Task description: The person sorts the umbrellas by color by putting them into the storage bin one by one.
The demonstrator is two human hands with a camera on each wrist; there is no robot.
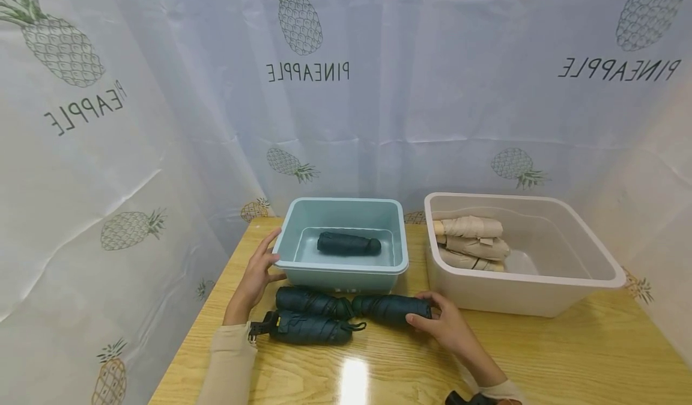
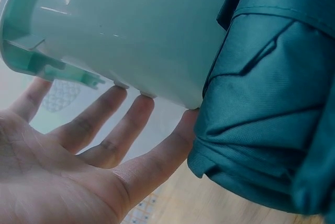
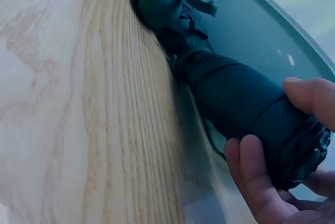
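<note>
My right hand (image 1: 444,322) grips one end of a dark green folded umbrella (image 1: 386,309), with thumb and fingers around it in the right wrist view. My left hand (image 1: 258,273) rests its spread fingers against the left side of the pale teal bin (image 1: 346,277). Two more dark folded umbrellas lie on the table in front of that bin: one behind (image 1: 308,301), one nearer me (image 1: 313,328) with a wrist loop. Inside the bin lies another dark folded umbrella (image 1: 348,244). The left wrist view shows a dark umbrella (image 2: 267,98) close beside the left fingers.
A larger off-white bin (image 1: 524,282) stands to the right on the wooden table (image 1: 540,363). Several beige folded umbrellas (image 1: 470,246) are stacked at its left end. A pineapple-print curtain (image 1: 378,104) hangs behind the table and along both sides.
</note>
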